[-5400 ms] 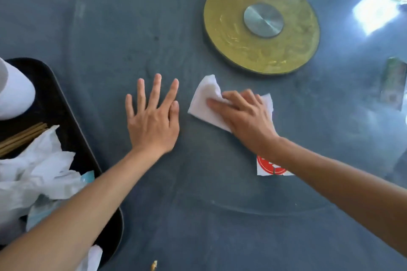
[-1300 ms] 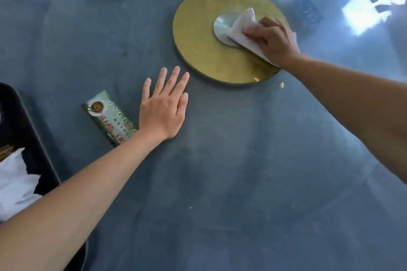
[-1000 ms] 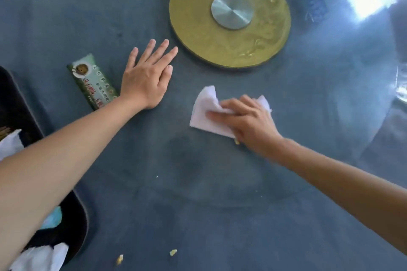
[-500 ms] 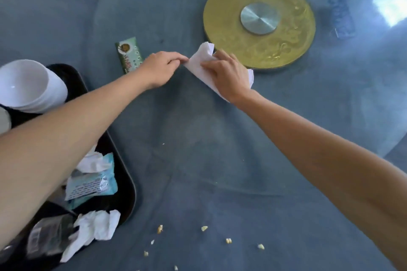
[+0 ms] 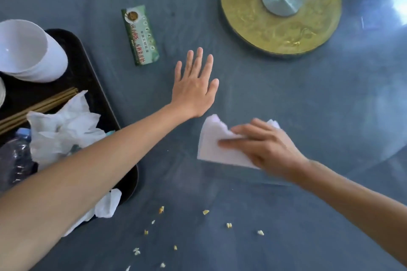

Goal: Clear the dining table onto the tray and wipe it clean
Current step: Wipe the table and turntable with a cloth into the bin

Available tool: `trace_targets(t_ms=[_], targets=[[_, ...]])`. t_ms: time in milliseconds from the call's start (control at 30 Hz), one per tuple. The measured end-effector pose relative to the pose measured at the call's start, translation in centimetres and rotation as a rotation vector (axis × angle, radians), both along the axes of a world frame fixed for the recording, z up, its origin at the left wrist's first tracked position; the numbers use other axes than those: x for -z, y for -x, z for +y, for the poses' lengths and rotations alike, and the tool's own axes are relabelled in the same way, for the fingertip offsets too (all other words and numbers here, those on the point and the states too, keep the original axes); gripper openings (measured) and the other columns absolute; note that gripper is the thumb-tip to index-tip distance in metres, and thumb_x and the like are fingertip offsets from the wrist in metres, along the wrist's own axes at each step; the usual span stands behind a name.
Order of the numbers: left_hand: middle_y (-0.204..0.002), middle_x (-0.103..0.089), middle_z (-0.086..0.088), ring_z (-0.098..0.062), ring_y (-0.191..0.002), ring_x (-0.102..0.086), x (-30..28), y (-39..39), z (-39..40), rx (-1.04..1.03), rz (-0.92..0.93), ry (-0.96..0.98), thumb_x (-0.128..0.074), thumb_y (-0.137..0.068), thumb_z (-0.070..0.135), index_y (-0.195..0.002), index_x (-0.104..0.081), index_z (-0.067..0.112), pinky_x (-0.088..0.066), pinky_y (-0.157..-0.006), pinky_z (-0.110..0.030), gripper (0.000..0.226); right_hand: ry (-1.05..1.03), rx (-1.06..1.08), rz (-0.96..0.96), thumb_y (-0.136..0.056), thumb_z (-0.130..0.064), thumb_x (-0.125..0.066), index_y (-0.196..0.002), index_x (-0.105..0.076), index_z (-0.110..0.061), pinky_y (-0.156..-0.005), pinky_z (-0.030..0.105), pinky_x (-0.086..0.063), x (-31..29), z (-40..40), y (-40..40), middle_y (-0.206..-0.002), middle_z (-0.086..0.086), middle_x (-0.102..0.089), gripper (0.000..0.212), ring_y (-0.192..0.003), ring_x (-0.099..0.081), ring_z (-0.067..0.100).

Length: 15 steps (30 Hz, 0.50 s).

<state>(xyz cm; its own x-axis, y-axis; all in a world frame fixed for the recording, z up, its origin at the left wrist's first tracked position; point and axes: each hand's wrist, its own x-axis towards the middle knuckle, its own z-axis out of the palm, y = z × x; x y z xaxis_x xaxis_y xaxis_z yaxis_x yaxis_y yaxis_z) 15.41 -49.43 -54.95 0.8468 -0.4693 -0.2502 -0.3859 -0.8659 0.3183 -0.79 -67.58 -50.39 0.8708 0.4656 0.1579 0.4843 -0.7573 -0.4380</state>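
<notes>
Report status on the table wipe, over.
Left hand flat on the table, open. Right hand pressing white napkin down. Green packet not on tray; crumbs near edge.

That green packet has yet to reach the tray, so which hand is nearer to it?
Left. The left hand lies flat and open on the table just right of the green packet, not touching it. The right hand presses the white cloth farther away, nearer the person.

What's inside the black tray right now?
In the black tray: white bowls, chopsticks, crumpled napkins, a plastic bottle. The left forearm covers its near part.
</notes>
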Motion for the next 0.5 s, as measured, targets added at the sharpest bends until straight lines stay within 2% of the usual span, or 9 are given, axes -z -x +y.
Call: trace_targets(t_ms=[100, 200, 300, 433, 500], targets=[[-0.171, 0.001, -0.005, -0.026, -0.157, 0.004, 1.3, 1.0, -0.5, -0.035, -0.158, -0.054, -0.019, -0.105, 0.043, -0.162, -0.007, 0.022, -0.001, -0.126, -0.050, 0.062, 0.023, 0.476, -0.072, -0.097, -0.003, -0.058, -0.120, -0.078, -0.031, -0.067, 0.037, -0.049, 0.7, -4.5, -6.1, -0.120, -0.003, -0.069, 0.040, -0.089, -0.054, 0.025], [-0.171, -0.004, -0.004, -0.026, -0.157, 0.000, 1.8, 0.8, -0.1, -0.020, -0.211, -0.059, -0.017, -0.106, 0.043, -0.162, -0.010, 0.023, -0.006, -0.126, -0.051, 0.060, 0.074, 0.682, -0.085, -0.098, -0.008, -0.062, -0.115, -0.078, -0.032, -0.064, 0.042, -0.051, 3.1, -4.0, -7.5, -0.112, -0.003, -0.070, 0.034, -0.084, -0.057, 0.028], [-0.171, -0.006, -0.003, -0.024, -0.157, -0.002, 2.1, 0.2, -0.2, 0.000, -0.216, -0.032, -0.019, -0.106, 0.043, -0.162, -0.012, 0.025, -0.006, -0.126, -0.051, 0.060, 0.094, 0.497, -0.136, -0.089, 0.001, -0.063, -0.116, -0.078, -0.026, -0.058, 0.041, -0.048, 4.6, 0.2, -2.9, -0.108, 0.001, -0.071, 0.041, -0.072, -0.052, 0.030], [-0.171, -0.006, -0.001, -0.022, -0.157, -0.001, 2.2, -0.2, 0.6, -0.004, -0.220, -0.023, -0.019, -0.106, 0.043, -0.162, -0.012, 0.027, -0.005, -0.126, -0.051, 0.059, -0.015, 0.124, 0.010, -0.089, -0.006, -0.054, -0.122, -0.076, -0.028, -0.060, 0.034, -0.036, 5.0, 6.3, 5.7, -0.114, -0.003, -0.071, 0.045, -0.079, -0.043, 0.022], [-0.171, -0.004, 0.000, -0.020, -0.157, 0.001, 1.9, -0.9, 0.9, 0.013, -0.206, -0.021, -0.019, -0.106, 0.044, -0.162, -0.011, 0.028, -0.003, -0.126, -0.050, 0.058, -0.056, 0.008, 0.048, -0.085, 0.000, -0.053, -0.119, -0.076, -0.027, -0.060, 0.032, -0.035, 4.7, 7.2, 7.5, -0.114, -0.004, -0.071, 0.050, -0.076, -0.043, 0.021]])
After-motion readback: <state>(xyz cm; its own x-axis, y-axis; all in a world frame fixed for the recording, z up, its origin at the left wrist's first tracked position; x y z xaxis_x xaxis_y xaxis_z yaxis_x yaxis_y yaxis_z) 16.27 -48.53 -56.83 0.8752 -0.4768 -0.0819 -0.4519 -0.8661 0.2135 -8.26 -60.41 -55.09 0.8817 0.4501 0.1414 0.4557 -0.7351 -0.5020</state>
